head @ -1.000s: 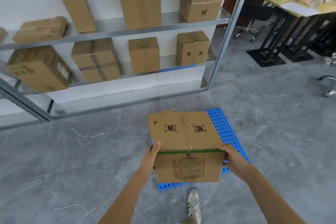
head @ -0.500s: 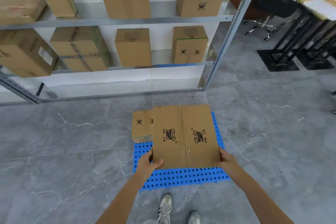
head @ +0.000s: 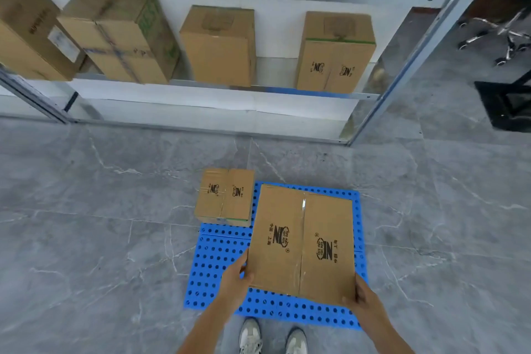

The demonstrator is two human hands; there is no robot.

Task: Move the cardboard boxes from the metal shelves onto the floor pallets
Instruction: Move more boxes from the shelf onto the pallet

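Gripping the large box (head: 301,241) by its near corners, left hand (head: 234,282) and right hand (head: 363,299) curl round it; a lopsided release could knock the small box (head: 225,198) off the pallet (head: 218,276).

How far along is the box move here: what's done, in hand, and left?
Done: one small box sits at the blue pallet's far-left corner. In hand: left hand and right hand grip a larger box at its near corners, low over the pallet; contact cannot be told. Left: four boxes on the metal shelf's visible level, with more cropped above.
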